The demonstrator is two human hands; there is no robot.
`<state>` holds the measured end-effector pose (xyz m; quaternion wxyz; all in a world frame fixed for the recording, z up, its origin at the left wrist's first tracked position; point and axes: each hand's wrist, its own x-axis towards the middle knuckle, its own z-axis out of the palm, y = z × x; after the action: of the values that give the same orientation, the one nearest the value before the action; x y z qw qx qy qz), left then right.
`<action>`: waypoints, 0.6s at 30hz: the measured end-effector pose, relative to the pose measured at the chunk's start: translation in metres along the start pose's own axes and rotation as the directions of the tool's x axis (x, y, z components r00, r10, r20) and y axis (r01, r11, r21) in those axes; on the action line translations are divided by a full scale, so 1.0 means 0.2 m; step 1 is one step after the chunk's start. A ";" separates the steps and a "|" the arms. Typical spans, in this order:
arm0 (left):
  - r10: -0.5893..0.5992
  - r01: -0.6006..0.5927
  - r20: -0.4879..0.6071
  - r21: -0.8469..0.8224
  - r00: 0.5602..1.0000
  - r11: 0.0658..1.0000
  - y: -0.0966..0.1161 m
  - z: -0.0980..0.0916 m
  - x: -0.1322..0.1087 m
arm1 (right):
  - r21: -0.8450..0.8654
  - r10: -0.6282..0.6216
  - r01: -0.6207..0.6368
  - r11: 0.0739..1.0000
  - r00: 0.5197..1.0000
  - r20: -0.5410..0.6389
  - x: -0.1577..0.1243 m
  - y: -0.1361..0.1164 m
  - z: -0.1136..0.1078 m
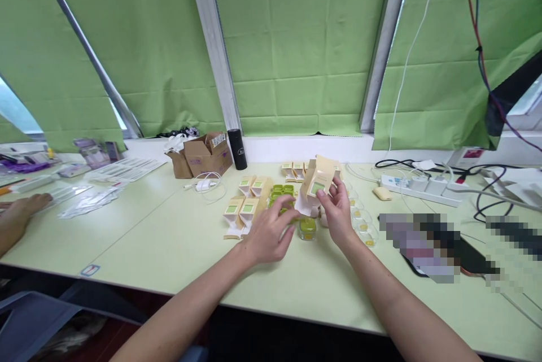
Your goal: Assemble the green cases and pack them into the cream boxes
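The left hand [271, 235] is hovering with its fingers curling apart around nothing visible, just beside a small glossy tub [307, 230] with a green lid. The right hand [337, 210] is pinching a cream carton [324, 171] above the tabletop [178, 249]; its thin, folded card is probably weighing little and denting easily, its creased edges likely offering the firmest hold. Matching boxes [249, 208] are sitting left, clear round cups [367, 233] are lying right, and smooth green cloth [296, 46] is hanging behind.
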<state>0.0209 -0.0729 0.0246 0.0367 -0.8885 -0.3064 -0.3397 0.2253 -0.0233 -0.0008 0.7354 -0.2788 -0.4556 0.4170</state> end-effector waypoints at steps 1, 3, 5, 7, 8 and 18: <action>-0.058 0.056 -0.067 -0.039 0.996 0.998 -0.01 0.01 0.01 | -0.002 -0.019 0.019 1.000 1.000 0.003 0.00 0.00 0.00; -0.170 0.153 -0.141 -0.124 0.975 0.981 -0.05 0.03 0.05 | -0.024 -0.056 0.057 0.998 0.998 0.019 -0.01 0.00 0.00; -0.255 0.224 -0.149 -0.199 0.955 0.954 -0.08 0.06 0.10 | -0.067 -0.089 0.091 0.994 0.995 0.037 -0.01 0.00 0.01; -0.305 0.263 -0.142 -0.258 0.942 0.930 -0.10 0.08 0.16 | -0.119 -0.108 0.114 0.986 0.993 0.056 -0.02 0.00 0.01; -0.317 0.270 -0.137 -0.282 0.939 0.921 -0.11 0.09 0.18 | -0.143 -0.114 0.122 0.982 0.991 0.067 -0.03 0.00 0.01; -0.210 0.139 -0.196 -0.325 0.958 0.935 -0.16 0.17 0.23 | -0.368 -0.287 0.348 0.862 0.935 0.210 -0.06 -0.02 0.01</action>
<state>0.0492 -0.0139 0.0229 -0.0979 -0.8076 -0.3217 -0.4845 0.2224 -0.0360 -0.0014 0.6856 -0.3122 -0.6240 0.2077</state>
